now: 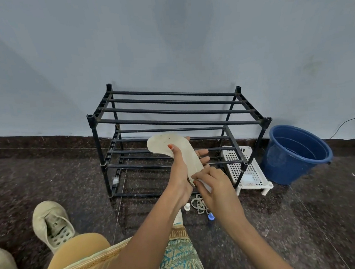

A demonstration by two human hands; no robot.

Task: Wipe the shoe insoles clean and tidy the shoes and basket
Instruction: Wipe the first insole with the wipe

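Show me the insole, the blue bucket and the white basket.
insole (187,154): head view, middle of its beige top face.
blue bucket (290,172): head view, outer wall below the rim.
white basket (253,171): head view, perforated base.

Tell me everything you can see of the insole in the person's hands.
The insole is a flat, foot-shaped, cream-coloured sheet, seemingly thin foam or fabric, with a few dark specks near its broad toe end. It is held in the air in front of the black shoe rack, toe end up, heel end down towards the person. The left hand grips its middle, thumb on the top face, fingers behind. At the heel, the right hand presses what looks like a white cloth against it.
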